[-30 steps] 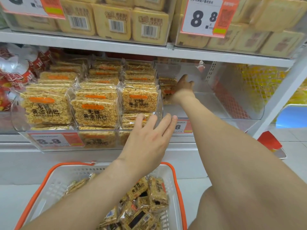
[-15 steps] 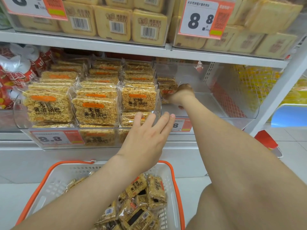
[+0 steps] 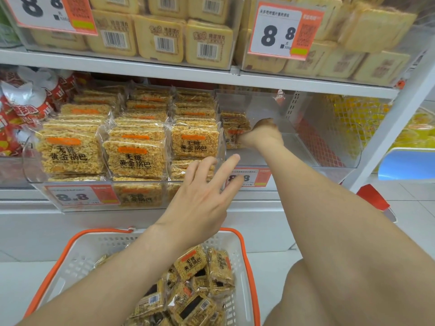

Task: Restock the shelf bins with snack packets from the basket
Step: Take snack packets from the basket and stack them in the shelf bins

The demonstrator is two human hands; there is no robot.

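The right hand (image 3: pixel 261 135) curls round a snack packet (image 3: pixel 233 129) against the left wall of the clear bin (image 3: pixel 289 147) at centre frame, with open room to its right. The left hand (image 3: pixel 202 191), fingers (image 3: pixel 231 161) spread, hovers near the bin's front edge above the basket (image 3: pixel 94 252).

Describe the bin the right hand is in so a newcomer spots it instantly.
Look under the white shelf board, at the two clear bins side by side. Take the right bin, where the right hand grips a few packets. Unlike the crammed left bin, it is nearly empty.
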